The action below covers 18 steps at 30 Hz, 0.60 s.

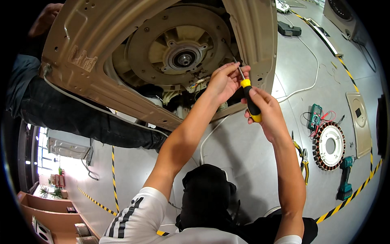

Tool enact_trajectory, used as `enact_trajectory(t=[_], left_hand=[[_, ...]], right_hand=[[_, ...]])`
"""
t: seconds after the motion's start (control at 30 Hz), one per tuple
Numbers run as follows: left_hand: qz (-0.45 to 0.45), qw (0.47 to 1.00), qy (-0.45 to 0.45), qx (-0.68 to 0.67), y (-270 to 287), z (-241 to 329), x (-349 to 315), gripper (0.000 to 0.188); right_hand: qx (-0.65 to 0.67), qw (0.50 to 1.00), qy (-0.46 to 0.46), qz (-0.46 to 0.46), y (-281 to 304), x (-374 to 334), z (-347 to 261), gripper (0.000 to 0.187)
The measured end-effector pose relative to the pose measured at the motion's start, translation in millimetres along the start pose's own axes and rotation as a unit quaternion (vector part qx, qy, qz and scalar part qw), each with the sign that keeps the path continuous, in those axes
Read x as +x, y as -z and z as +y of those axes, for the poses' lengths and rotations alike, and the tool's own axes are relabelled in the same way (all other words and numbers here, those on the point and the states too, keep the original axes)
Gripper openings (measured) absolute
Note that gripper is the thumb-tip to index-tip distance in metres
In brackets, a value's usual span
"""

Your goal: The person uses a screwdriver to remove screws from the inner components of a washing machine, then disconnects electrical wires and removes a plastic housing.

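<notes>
A screwdriver with a black-and-yellow handle (252, 103) points up and to the left, into the opening of a brown metal appliance housing (260, 36). My right hand (266, 112) is wrapped round its handle. My left hand (224, 84) is closed, its fingertips pinching around the shaft just above the handle. The shaft's tip reaches the rim of a large round plate (142, 51) inside the housing; I cannot tell whether it sits in a screw. At the plate's centre is a hub (185, 59) with a metal shaft end. Loose wires (197, 84) show below the hub.
On the floor to the right lie a stator ring (316, 146), a green multimeter (315, 116), pliers (304, 164), a cordless drill (345, 179) and a beige panel (357, 122). Another person's leg (81, 107) stretches along the left, and their hand (44, 18) is near the housing.
</notes>
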State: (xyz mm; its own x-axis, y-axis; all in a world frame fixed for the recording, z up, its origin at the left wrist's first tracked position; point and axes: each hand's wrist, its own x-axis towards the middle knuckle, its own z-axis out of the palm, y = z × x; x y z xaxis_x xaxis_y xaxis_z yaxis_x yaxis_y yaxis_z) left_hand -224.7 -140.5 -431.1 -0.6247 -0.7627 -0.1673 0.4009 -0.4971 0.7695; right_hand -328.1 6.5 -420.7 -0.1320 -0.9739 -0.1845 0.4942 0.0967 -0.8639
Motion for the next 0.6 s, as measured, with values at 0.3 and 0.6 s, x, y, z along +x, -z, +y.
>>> enact_trajectory(t=[0.3, 0.6], left_hand=[[0.048, 0.999, 0.001, 0.015, 6.4, 1.4, 0.3, 0.03], [0.076, 0.981, -0.178, 0.027, 15.9, 21.6, -5.9, 0.034]], right_hand=[[-0.083, 0.995, 0.04, 0.045, 9.1, 9.5, 30.7, 0.049], [-0.135, 0.988, 0.076, 0.018, 20.9, -3.9, 45.2, 0.046]])
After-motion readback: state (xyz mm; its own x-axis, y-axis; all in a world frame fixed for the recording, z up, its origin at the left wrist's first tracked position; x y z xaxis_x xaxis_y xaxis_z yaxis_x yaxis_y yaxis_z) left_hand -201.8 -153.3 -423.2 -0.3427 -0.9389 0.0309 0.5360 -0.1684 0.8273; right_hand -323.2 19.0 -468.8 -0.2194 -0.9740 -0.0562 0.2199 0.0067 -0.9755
